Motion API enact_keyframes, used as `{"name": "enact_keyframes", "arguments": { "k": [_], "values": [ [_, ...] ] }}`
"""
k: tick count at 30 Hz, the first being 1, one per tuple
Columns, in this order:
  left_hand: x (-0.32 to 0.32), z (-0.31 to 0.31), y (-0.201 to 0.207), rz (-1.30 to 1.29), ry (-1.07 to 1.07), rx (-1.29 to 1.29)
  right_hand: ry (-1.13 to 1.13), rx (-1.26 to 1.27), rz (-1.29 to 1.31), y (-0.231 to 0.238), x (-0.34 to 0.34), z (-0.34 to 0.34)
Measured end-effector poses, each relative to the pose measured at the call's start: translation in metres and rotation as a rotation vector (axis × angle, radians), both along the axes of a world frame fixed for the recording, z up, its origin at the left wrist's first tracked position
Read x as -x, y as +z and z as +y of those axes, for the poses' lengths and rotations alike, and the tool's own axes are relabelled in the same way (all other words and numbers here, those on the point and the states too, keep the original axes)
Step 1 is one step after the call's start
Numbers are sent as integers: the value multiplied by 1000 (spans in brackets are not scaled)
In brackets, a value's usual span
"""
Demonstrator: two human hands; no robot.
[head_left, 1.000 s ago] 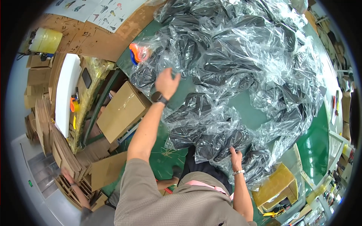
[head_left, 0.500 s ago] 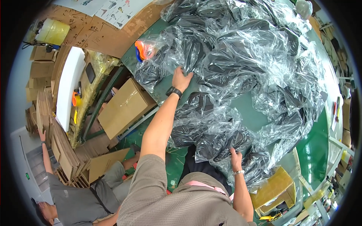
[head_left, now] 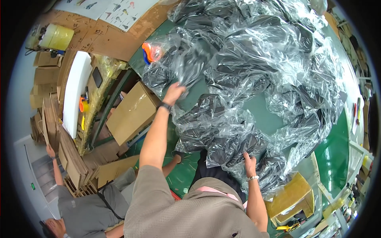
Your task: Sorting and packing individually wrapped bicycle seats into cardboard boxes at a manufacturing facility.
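Reaching far up the middle of the frame, the left hand has its fingers curled down into a crinkled clear plastic bag with dark cloth inside, pinching the film at the left edge of the heap. That bag lies at upper centre, one of a great pile of shiny clear plastic bags holding dark garments that spreads over most of the green table top. Lower down, just right of centre, the right hand lies nearly flat, fingers spread only a little, pressing on the near edge of the pile; whether it grips any film I cannot tell.

Risks from here, as I judge them: the film is slick and the bags overlap, so a tug on one could drag its neighbours along and spill them off the table's left edge toward the brown cardboard box below. The orange and blue tape dispenser, touching the pile at upper left, could be swept off with them. A thin pinch may simply slip, or stretch and tear the plastic. Another person in grey crouches by stacked flat cardboard at lower left, right under any fall.
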State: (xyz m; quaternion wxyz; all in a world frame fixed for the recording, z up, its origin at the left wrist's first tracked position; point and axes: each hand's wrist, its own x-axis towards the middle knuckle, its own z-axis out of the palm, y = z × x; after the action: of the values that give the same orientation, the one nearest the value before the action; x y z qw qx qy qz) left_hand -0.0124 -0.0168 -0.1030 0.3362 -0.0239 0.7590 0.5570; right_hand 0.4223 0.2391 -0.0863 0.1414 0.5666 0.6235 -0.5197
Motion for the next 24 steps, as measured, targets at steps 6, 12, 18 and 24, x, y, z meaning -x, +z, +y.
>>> {"name": "enact_keyframes", "arguments": {
  "k": [6, 12, 18, 24],
  "values": [
    [-28, -95, -25, 202, -135, 700, 22, 1, 74, -1, 8, -1],
    [-12, 50, 50, 1083, 102, 652, 39, 23, 50, 8, 8, 2],
    [86, 132, -4, 246, 488, 418, 43, 20, 2, -7, -2, -3],
    [114, 140, -45, 27, 614, 26, -1, 24, 14, 4, 10, -4]
  ]
}}
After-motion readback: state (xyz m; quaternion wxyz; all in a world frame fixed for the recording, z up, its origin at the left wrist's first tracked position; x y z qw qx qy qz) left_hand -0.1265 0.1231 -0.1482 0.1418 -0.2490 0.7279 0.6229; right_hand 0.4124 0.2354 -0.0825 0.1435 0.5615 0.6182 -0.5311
